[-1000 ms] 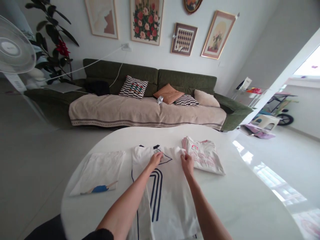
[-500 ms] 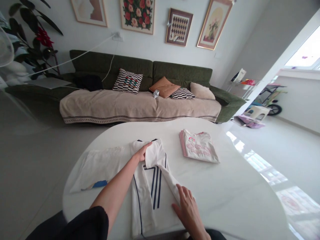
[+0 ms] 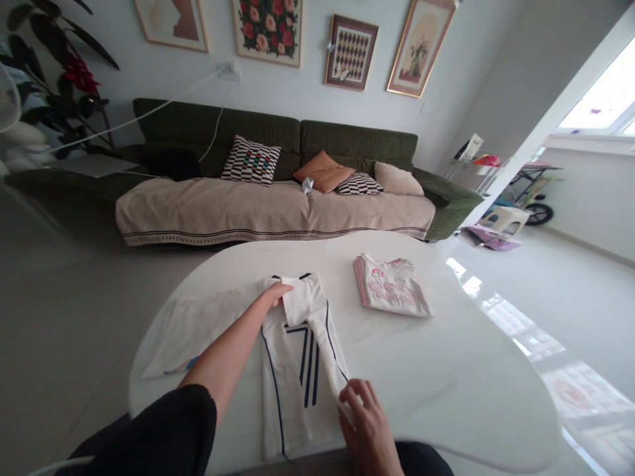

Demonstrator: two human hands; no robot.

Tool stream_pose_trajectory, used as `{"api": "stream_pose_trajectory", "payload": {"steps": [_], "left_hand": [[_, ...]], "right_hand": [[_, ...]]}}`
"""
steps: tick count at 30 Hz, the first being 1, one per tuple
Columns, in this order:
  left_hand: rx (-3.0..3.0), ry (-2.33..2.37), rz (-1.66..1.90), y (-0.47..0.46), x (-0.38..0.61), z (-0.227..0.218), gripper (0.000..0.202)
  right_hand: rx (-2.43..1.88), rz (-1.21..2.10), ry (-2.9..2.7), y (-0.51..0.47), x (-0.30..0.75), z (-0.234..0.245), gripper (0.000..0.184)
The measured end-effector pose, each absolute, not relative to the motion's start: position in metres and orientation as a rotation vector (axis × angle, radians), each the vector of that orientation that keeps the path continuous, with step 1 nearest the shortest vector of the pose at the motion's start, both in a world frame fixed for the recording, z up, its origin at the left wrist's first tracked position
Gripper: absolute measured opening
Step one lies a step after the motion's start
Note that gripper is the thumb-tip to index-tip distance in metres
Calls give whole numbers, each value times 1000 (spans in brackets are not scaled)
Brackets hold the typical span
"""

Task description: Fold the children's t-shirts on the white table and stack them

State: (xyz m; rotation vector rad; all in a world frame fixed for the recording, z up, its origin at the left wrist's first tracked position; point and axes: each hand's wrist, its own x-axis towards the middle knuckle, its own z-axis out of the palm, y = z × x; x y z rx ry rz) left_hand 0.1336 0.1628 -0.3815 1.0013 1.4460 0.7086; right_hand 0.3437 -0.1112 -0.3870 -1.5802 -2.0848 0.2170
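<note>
The left hand (image 3: pixel 276 293) is pinching the white shirt (image 3: pixel 300 363) near its top, with its fingers on the edge of a turned-over bit of cloth. The right hand (image 3: pixel 366 420) is bending its fingers close to its thumb and holding the shirt's side, down by the near edge of the white table (image 3: pixel 436 377). The shirt is lying on the table between 2 other things, a white cloth with a blue patch (image 3: pixel 193 327) and a folded pink and white top (image 3: pixel 394 287).
</note>
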Motion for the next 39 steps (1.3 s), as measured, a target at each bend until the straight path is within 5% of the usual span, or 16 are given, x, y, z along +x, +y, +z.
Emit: {"api": "stream_pose_trajectory", "payload": {"steps": [11,14,22,30,39], "left_hand": [[1418,1741,735,155,124,-376,37],[1671,1818,845,142,134,-374,57],[2200,1660,546,98,176,-405,55],[2111,1567,575,94,177,-411,63],[2317,1382,331,46,198,-384,77]], "right_hand": [[-1434,389,-2372,-125,328,-389,17],[-1409,388,-2355,-118,340,-378,36],[-1470,473,-2573,-110,353,-409,101],[-1470,-124,-2516,-120,349,-446,79],[-1359,-45,-2620,-164,348,-427,59]]}}
